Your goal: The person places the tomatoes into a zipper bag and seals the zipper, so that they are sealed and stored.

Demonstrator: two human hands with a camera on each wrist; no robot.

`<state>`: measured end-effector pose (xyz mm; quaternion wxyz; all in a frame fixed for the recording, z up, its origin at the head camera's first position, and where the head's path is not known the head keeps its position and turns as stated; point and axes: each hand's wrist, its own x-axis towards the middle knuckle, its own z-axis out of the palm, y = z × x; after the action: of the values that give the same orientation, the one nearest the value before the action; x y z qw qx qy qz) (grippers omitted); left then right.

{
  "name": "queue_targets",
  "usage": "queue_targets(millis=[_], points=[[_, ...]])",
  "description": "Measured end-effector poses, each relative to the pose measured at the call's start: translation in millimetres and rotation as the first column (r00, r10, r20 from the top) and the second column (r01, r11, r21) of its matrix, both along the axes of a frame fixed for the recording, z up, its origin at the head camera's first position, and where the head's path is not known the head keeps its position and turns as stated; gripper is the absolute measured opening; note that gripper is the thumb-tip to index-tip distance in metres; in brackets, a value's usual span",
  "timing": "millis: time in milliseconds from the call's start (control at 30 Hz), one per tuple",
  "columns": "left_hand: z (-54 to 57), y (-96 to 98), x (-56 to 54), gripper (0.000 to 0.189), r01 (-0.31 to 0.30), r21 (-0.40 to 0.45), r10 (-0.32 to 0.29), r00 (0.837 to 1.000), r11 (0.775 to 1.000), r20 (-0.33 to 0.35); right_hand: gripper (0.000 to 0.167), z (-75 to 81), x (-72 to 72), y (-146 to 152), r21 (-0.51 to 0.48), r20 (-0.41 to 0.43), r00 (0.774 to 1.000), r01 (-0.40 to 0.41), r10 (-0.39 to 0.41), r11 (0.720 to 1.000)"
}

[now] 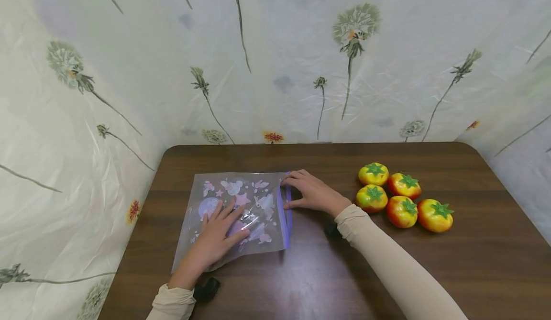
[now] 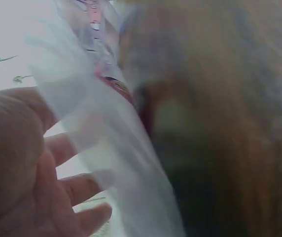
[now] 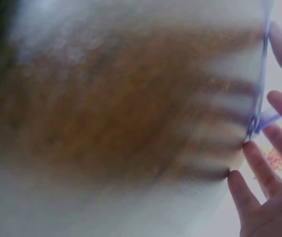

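A clear zip bag (image 1: 269,215) printed with pink and white shapes lies flat on the table, its purple zip edge (image 1: 284,224) facing right. My left hand (image 1: 217,234) rests on the bag with its fingers spread. In the left wrist view, a fold of the clear film (image 2: 116,153) partly covers the fingers of that hand. At the upper part of the zip edge is my right hand (image 1: 312,193), fingers and thumb apart, touching the edge. The right wrist view shows its fingertips (image 3: 252,150) set against the table surface beside the purple edge.
Several red-yellow toy fruits with green leaf tops, probably persimmons or tomatoes, stand to the right, one toy fruit (image 1: 435,215) outermost. The brown wooden table (image 1: 301,286) meets a wall covering (image 1: 284,109) printed with dandelions at its back and sides.
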<state>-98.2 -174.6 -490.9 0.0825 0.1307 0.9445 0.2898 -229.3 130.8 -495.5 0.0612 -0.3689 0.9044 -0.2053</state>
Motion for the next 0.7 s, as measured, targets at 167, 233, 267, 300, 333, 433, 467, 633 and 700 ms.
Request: queue_targets(millis=[167, 233, 267, 300, 333, 433, 467, 633, 700], points=[[12.8, 8.3, 3.1, 0.066, -0.011, 0.07, 0.017, 0.996, 0.997, -0.09, 0.064, 0.6, 1.1, -1, -0.014, -0.014, 1.0, -0.007, 0.007, 1.0], [21.9, 18.7, 4.0, 0.063, -0.003, 0.107, 0.016, 0.993, 0.994, -0.117, 0.063, 1.0, 1.4, -1, -0.01, -0.011, 1.0, -0.003, 0.003, 1.0], [26.3, 25.3, 4.0, 0.062, 0.006, 0.122, 0.01, 0.992, 0.992, -0.123, 0.063, 0.9, 1.6, 0, -0.01, -0.01, 1.0, -0.002, 0.002, 1.0], [30.5, 32.5, 3.8, 0.061, 0.017, 0.132, 0.0, 0.992, 0.991, -0.127, 0.063, 1.0, 1.8, 1, -0.007, -0.008, 1.0, 0.001, -0.001, 1.0], [34.0, 39.8, 3.8, 0.061, 0.028, 0.133, -0.011, 0.992, 0.991, -0.128, 0.062, 0.9, 2.1, 1, -0.006, -0.006, 1.0, 0.003, -0.004, 1.0], [41.1, 62.4, 2.8, 0.066, 0.052, 0.062, -0.045, 0.994, 0.997, -0.102, 0.061, 0.8, 3.4, 2, -0.001, -0.014, 1.0, 0.003, -0.003, 1.0], [42.3, 69.3, 2.6, 0.068, 0.055, 0.02, -0.053, 0.994, 0.998, -0.093, 0.061, 0.8, 3.7, 2, 0.0, -0.018, 1.0, 0.001, -0.001, 1.0], [42.8, 97.4, 0.7, 0.065, 0.064, -0.197, -0.089, 0.988, 0.978, -0.124, 0.057, 2.2, 4.7, 1, 0.009, -0.031, 0.999, -0.018, 0.018, 1.0], [42.2, 105.4, 0.2, 0.061, 0.061, -0.241, -0.097, 0.986, 0.969, -0.139, 0.055, 3.3, 4.6, 0, 0.008, -0.034, 0.999, -0.023, 0.023, 1.0]])
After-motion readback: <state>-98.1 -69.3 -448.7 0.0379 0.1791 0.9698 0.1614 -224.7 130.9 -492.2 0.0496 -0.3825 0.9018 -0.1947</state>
